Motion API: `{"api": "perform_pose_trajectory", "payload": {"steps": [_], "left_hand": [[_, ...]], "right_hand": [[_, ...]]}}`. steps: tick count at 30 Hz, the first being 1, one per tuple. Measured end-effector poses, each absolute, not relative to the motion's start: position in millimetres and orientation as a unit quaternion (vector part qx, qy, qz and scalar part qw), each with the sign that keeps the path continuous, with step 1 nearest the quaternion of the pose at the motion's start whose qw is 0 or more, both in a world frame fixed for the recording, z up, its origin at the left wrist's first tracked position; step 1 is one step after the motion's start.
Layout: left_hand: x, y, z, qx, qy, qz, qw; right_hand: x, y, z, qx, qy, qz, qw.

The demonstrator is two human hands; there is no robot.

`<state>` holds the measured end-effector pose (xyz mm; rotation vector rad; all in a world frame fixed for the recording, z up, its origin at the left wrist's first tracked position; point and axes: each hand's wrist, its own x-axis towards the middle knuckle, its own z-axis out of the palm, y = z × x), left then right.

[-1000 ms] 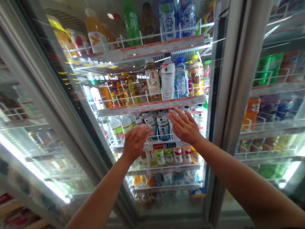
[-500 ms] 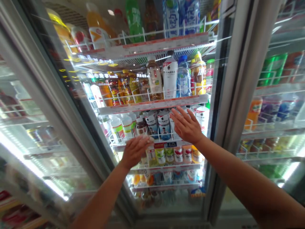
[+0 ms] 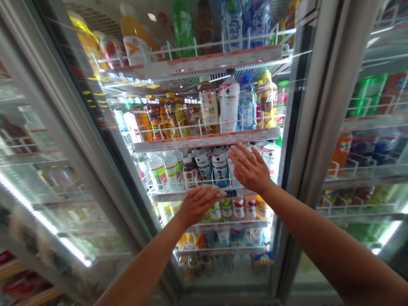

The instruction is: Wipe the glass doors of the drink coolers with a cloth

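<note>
In the head view my right hand (image 3: 250, 169) is raised with its fingers stretched out and flat, in front of white-labelled bottles (image 3: 219, 165) on the middle shelf. Lower and to the left, my left hand (image 3: 200, 204) is held palm down with fingers extended, near a dark price tag (image 3: 231, 193) on the shelf edge. Its fingertips are pale and slightly blurred. Neither hand visibly holds anything. Both are before the glass door (image 3: 207, 274) of a lit drinks cooler; whether they touch the glass I cannot tell. Part of the row of small bottles (image 3: 239, 207) is hidden behind my left hand.
Metal door frames (image 3: 314, 140) stand on both sides. Upper shelves carry a green bottle (image 3: 182, 29), a blue-capped bottle (image 3: 247, 102) and several others behind wire rails. Neighbouring cooler sections with more drinks flank this one. Reflected lettering shows on the glass.
My left hand has moved to the right and come closer to my right hand, which stays nearly in place. The view has shifted very slightly; the bottles remain where they were.
</note>
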<state>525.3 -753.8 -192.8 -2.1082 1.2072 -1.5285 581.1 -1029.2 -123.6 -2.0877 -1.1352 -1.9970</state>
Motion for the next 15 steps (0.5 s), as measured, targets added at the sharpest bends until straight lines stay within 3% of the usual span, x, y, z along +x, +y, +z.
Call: {"api": "perform_pose_trajectory", "payload": {"steps": [6, 10, 13, 15], "left_hand": [[545.4, -734.1, -80.1, -0.68, 0.192, -0.707, -0.021], [538.8, -760.2, -119.1, -0.706, 0.206, -0.677, -0.014], [529.2, -774.8, -161.8, -0.73, 0.403, -0.54, 0.118], [528.9, -772.6, -162.3, -0.724, 0.457, -0.491, 0.159]], "right_hand": [[579.5, -1029.3, -122.3, -0.671, -0.358, -0.649, 0.004], [579.4, -1029.2, -121.7, -0.669, -0.359, -0.651, 0.011], [579.9, -1029.7, -122.4, -0.667, -0.364, -0.65, 0.018], [580.3, -1029.8, -123.0, -0.666, -0.368, -0.649, 0.016]]}}
